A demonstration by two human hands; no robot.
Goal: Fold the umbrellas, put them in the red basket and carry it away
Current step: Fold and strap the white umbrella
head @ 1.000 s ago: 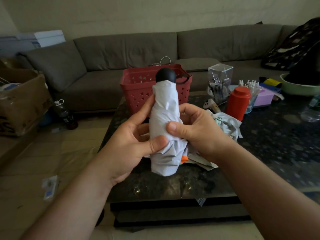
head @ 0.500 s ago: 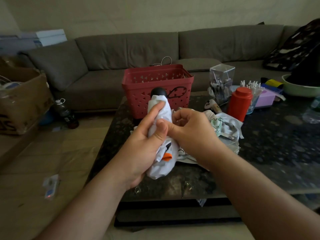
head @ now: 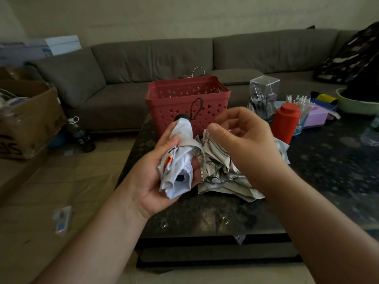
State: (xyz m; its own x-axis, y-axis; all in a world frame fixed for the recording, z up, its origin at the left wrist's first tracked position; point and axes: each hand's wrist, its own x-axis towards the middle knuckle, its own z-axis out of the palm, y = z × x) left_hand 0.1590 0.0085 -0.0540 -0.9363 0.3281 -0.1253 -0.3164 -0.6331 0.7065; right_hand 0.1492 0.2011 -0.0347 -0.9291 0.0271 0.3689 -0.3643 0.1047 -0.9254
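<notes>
The left hand (head: 155, 173) grips a rolled white umbrella (head: 178, 162), fingers curled round its middle, thumb on top. The umbrella's black knob end points toward 12 o'clock and a dark wrist loop (head: 195, 107) stands up from it against the front wall of the red basket (head: 209, 117). The right hand (head: 242, 136) is raised at 3 o'clock of the umbrella, fingers loosely curled, thumb and forefinger pinching a thin white strap (head: 206, 133) that runs from the umbrella's cloth. A second umbrella (head: 223, 171), patterned and crumpled, lies on the dark desk (head: 328, 171) under the right wrist. The basket stands on the desk at 12 o'clock of both hands. At 2 o'clock stands a red canister (head: 286, 123) beside a clear holder (head: 263, 95). A grey sofa (head: 143, 62) runs behind.
</notes>
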